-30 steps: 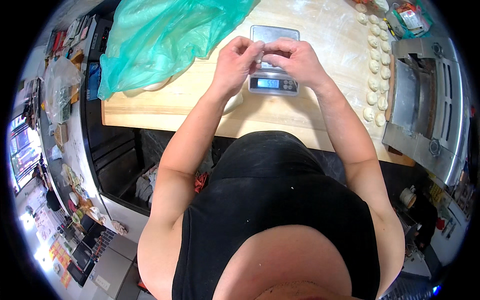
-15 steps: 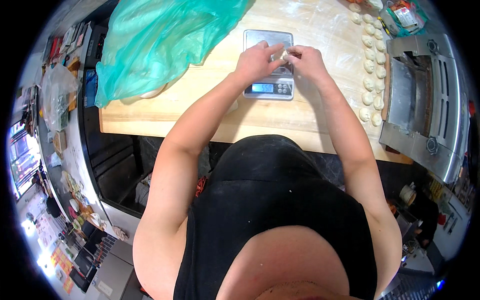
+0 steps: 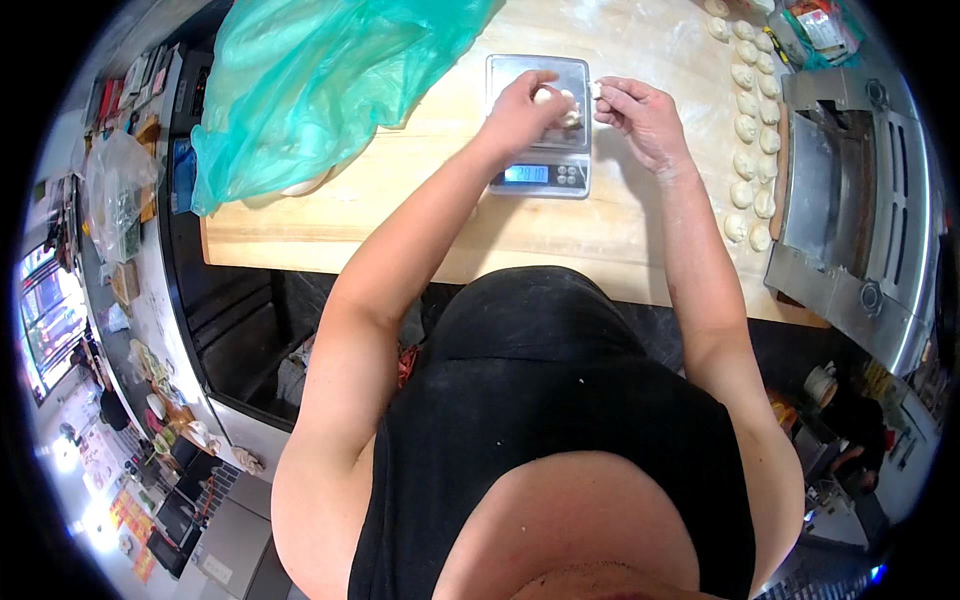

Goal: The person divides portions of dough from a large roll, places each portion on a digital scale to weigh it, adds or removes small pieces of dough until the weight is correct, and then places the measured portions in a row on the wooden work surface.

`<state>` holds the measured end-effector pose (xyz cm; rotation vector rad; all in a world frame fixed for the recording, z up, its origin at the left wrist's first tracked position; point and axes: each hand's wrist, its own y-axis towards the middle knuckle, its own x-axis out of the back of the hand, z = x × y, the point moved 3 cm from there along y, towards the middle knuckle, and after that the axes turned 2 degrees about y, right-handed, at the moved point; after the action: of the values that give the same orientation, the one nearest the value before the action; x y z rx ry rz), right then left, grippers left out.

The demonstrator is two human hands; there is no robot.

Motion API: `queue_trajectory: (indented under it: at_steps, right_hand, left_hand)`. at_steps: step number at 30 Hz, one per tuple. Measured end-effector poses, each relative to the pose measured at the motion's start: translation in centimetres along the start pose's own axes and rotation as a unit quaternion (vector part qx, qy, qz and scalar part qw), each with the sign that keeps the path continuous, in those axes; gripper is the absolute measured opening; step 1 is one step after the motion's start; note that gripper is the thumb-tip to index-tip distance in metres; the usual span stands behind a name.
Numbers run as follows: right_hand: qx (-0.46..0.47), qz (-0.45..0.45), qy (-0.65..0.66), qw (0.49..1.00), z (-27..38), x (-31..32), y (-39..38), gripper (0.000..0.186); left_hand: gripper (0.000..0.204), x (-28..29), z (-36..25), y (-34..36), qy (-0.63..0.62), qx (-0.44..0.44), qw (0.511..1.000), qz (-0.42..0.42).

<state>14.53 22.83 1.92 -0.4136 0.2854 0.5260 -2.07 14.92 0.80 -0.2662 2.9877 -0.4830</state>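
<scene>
Noted smooth wood in worktop (image 3: pixel 400 215), matt under white powder. Recorded thin, glossy, crinkled plastic in green bag (image 3: pixel 330 75); shiny, smooth metal on scale plate (image 3: pixel 573 73); matt, floury finish on dough (image 3: pixel 571 118). Observed scuffed, semi-gloss metal on unit (image 3: pixel 878 225); dull cloth in top (image 3: pixel 560 400).

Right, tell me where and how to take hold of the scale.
Probably by both side edges of the display panel, coming from the person's side. The scale lies flat, a rectangle with that panel nearest the person, while the left hand and pale dough take up part of its plate.
</scene>
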Motion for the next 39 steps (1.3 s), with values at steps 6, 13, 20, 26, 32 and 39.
queue_trajectory:
  at_steps: [6, 13, 20, 26, 32, 39]
  right_hand:
    - [0.163, -0.024, -0.374, 0.913, 0.7, -2.5, -0.4, 0.013]
    - [0.135, 0.025, -0.267, 0.954, 2.3, -3.3, -1.6, 0.010]
    - [0.016, -0.088, -0.377, 0.922, -0.7, -0.7, -1.0, 0.023]
    - [0.025, -0.071, -0.450, 0.890, -3.8, 0.4, 0.0, 0.021]
    - [0.054, -0.082, -0.393, 0.914, -3.5, 0.1, -0.3, 0.023]
    - [0.150, 0.003, -0.293, 0.944, -0.7, -3.3, -0.5, 0.022]
  left_hand:
    - [0.020, -1.4, -2.0, -0.7, -0.240, 0.081, 0.961, 0.114]
    - [0.023, -0.3, -2.4, -0.8, -0.248, 0.119, 0.947, 0.163]
    - [0.021, 1.6, -1.3, 1.0, -0.066, 0.081, 0.994, 0.030]
    - [0.030, 0.7, 0.0, 1.1, 0.300, -0.125, 0.946, -0.011]
    - [0.029, 0.8, 0.3, 0.8, 0.189, -0.052, 0.981, 0.001]
    - [0.037, 0.0, -1.0, -0.1, -0.149, 0.117, 0.979, 0.082]
